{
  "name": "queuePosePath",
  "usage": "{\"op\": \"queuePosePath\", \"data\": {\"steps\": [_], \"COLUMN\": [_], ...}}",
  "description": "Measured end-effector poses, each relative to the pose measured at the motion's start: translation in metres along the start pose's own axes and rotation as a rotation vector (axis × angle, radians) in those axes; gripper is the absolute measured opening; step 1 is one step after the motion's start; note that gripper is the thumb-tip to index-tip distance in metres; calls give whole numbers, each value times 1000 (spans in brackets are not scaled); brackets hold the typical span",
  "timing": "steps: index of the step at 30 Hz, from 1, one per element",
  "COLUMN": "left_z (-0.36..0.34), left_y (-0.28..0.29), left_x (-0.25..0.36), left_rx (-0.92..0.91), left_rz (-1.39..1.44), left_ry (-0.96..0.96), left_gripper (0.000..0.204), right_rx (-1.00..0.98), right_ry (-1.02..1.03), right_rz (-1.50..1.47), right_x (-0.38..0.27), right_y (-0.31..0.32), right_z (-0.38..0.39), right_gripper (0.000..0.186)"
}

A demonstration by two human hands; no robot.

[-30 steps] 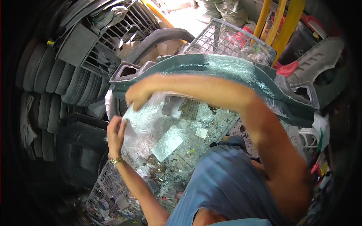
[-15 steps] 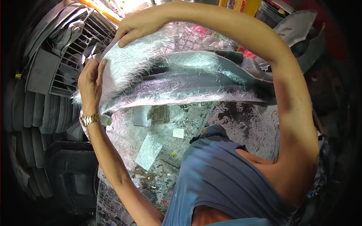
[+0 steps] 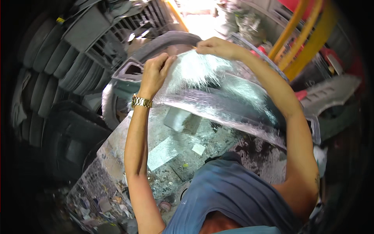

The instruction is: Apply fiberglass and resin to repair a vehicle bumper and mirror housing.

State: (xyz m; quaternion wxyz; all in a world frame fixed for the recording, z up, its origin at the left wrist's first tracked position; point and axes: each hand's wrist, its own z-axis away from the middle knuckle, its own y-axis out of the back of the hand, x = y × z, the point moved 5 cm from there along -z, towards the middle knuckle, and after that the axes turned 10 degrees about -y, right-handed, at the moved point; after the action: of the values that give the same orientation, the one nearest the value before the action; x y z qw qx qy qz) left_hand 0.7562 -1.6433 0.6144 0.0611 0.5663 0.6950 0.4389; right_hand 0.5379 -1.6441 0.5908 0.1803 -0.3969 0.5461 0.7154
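Note:
A sheet of whitish fibreglass mat (image 3: 196, 70) with frayed edges is held up at its far edge by both hands. My left hand (image 3: 157, 70), with a gold-coloured watch on its wrist, pinches the left end of that edge. Fingers of my right hand (image 3: 216, 47) are closed on the same edge farther right. Below and behind the mat lies a long, curved moulded part (image 3: 249, 111), shaped like a car bumper, with frayed fibre along its near rim. The mat hides some of this part, and I cannot tell how much of the two touch.
On the stained work surface (image 3: 128, 144) lie a flat fibre piece (image 3: 161, 154), a small pale square (image 3: 198, 149) and a box-like container (image 3: 177, 119). Dark stacked panels (image 3: 74, 70) stand at left. Yellow bars (image 3: 300, 39) rise at far right. Scraps (image 3: 105, 204) litter the lower left.
The whole view has shifted, and the long part now slants down to the right. Both hands appear farther right, with the mat still between them. My right arm is less bent.

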Motion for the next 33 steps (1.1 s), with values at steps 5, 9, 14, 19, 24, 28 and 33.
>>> {"op": "queuePosePath", "data": {"steps": [5,9,14,19,24,28,33], "left_z": [29,41,67,112,194,186,274], "left_y": [29,52,82,102,146,158,176], "left_x": [-40,-27,-34,-37,-72,16,6], "left_rx": [-91,-64,3,236,-6,-418,-127], "left_rz": [369,241,286,788,252,-33,-442], "left_ry": [340,123,186,579,384,386,488], "left_gripper": [41,33,32,26,44,32,19], "right_rx": [411,523,245,428,-87,-260,-331], "right_ry": [519,611,468,842,612,624,692], "right_rz": [658,648,637,758,656,455,37], "right_x": [-100,-124,-142,-167,-210,-219,-241], "right_y": [-19,-44,-73,-116,-177,-203,-278], "right_z": [32,5,-23,-12,-44,-59,-75], "right_gripper": [48,57,62,43,19,27,34]}}
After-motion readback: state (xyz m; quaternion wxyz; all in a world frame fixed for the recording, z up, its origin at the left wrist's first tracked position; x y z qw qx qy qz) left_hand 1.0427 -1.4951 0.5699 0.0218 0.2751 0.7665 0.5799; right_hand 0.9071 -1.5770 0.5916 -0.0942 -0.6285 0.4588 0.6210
